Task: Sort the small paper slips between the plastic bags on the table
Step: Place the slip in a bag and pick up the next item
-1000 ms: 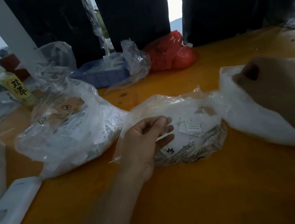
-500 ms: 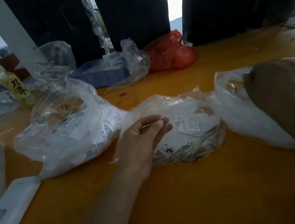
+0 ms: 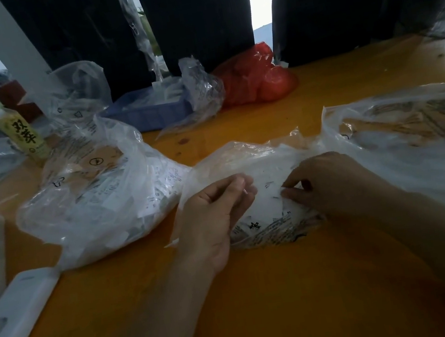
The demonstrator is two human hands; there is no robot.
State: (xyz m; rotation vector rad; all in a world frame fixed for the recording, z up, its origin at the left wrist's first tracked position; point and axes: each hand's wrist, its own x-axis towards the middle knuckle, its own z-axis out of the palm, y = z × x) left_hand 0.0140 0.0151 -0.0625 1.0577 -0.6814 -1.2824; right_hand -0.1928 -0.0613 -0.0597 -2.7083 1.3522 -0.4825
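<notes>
Three see-through plastic bags lie on the smooth orange table (image 3: 263,305). The middle bag (image 3: 245,159) is thin and crinkly, and both hands are on it. The left hand (image 3: 216,215) curls its fingers and pinches the bag's soft edge. The right hand (image 3: 328,179) bends its fingers and pinches at the small paper slips (image 3: 266,205) inside, which are flat, white and printed with tiny black marks. To the left of the left hand sits a fat, puffy bag (image 3: 90,192) stuffed with more white slips. To the right of the right hand is a wide, floppy bag (image 3: 409,125) with brown paper showing through. Past the hands are a shiny red bag (image 3: 257,77), a blue tray (image 3: 147,113) and a yellow bottle (image 3: 23,130). A smooth white box (image 3: 16,317) lies near the left arm.
</notes>
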